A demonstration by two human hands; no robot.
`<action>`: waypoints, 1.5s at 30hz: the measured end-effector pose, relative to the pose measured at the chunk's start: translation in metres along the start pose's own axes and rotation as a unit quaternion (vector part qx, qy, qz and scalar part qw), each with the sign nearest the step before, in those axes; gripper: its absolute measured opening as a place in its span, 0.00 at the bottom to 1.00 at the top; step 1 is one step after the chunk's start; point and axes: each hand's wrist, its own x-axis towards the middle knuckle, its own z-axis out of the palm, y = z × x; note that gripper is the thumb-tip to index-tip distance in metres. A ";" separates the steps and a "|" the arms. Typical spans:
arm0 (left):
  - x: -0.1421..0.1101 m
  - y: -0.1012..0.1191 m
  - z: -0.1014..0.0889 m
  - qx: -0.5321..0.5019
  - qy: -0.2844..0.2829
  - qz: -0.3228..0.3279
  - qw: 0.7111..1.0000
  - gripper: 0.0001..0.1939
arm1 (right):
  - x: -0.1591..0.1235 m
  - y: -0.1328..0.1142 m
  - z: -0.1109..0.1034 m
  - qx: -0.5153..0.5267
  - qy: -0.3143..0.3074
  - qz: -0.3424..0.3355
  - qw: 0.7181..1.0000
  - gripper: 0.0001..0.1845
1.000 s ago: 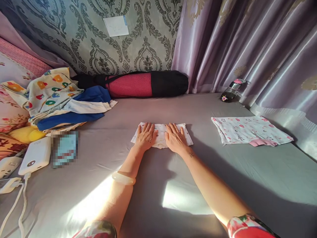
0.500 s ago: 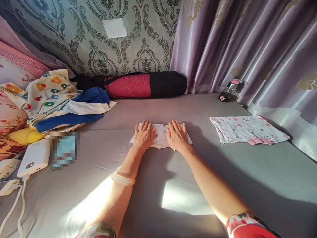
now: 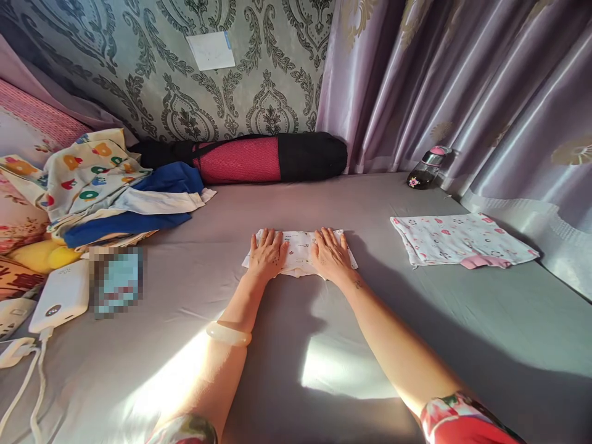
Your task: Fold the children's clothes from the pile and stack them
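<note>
A small white garment with a tiny print lies folded flat on the grey bed sheet. My left hand rests flat on its left part, fingers stretched out and pointing away from me. On the right part lies my right hand, also flat with the fingers slightly spread. The printed middle of the cloth shows between the hands; its side portions are partly hidden under them. A folded white cloth with a pink print lies farther to the right, with a plain pink piece at its near edge.
A heap of clothes lies at the left, near a white power bank with a cable. A red and black roll bag lies along the wall. A dark bottle stands by the purple curtain.
My left hand has shifted very slightly toward me on the garment. My right hand stays in place, and the whole view has moved a little.
</note>
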 end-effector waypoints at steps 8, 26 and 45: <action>0.002 -0.006 -0.006 -0.004 0.097 -0.024 0.995 0.27 | 0.005 0.010 -0.011 -0.019 0.003 0.064 0.998 0.31; 0.001 -0.013 -0.003 -0.059 0.029 -0.071 0.995 0.26 | 0.010 0.021 -0.003 -0.020 -0.048 0.099 0.994 0.33; 0.004 -0.037 -0.011 -0.180 0.091 -0.099 0.974 0.18 | 0.002 0.002 -0.007 -0.036 -0.069 -0.020 0.997 0.30</action>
